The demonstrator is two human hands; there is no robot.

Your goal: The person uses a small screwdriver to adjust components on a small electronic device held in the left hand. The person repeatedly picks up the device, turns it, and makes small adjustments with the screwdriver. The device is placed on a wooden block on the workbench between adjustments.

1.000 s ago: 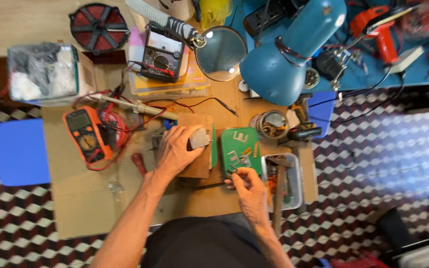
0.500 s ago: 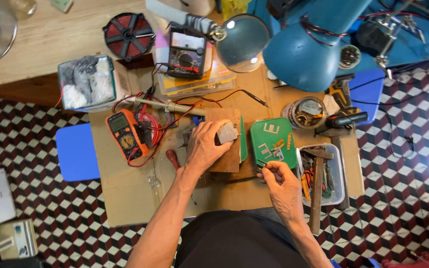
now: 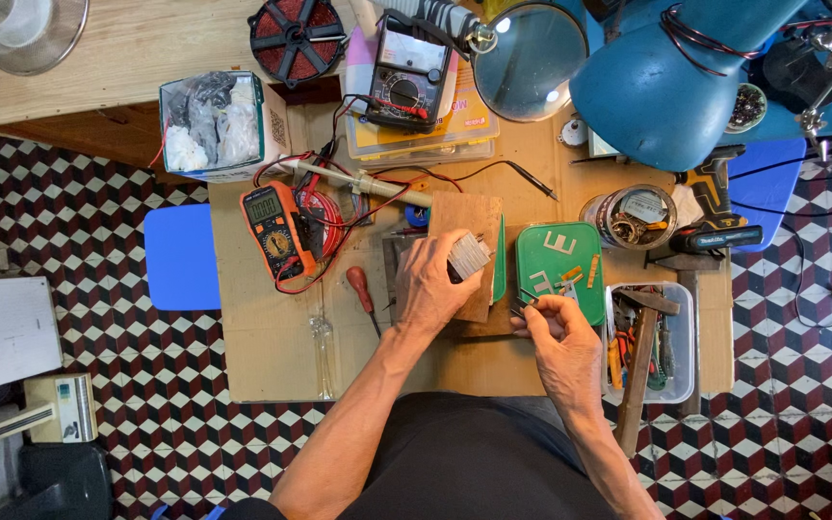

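My left hand [image 3: 437, 281] presses a small finned metal block [image 3: 469, 256] down onto a brown wooden board [image 3: 466, 217] in the middle of the bench. My right hand [image 3: 559, 332] sits just right of it and pinches a thin metal tool, perhaps tweezers [image 3: 524, 303], whose tip points left toward the board. Beside the right hand lies a green lid [image 3: 559, 252] with a few small parts on it.
An orange multimeter [image 3: 274, 229] with red leads lies left of the board, a red-handled screwdriver [image 3: 362, 291] beside it. A clear tray with a hammer [image 3: 639, 356] stands at right. Behind are a black meter [image 3: 406, 72], a magnifier [image 3: 522, 58], a blue lamp [image 3: 671, 82], a wire spool [image 3: 298, 39].
The camera view has shifted, so the bench sits further right and lower in frame. Both hands stay at the board; the right hand has edged closer to it.
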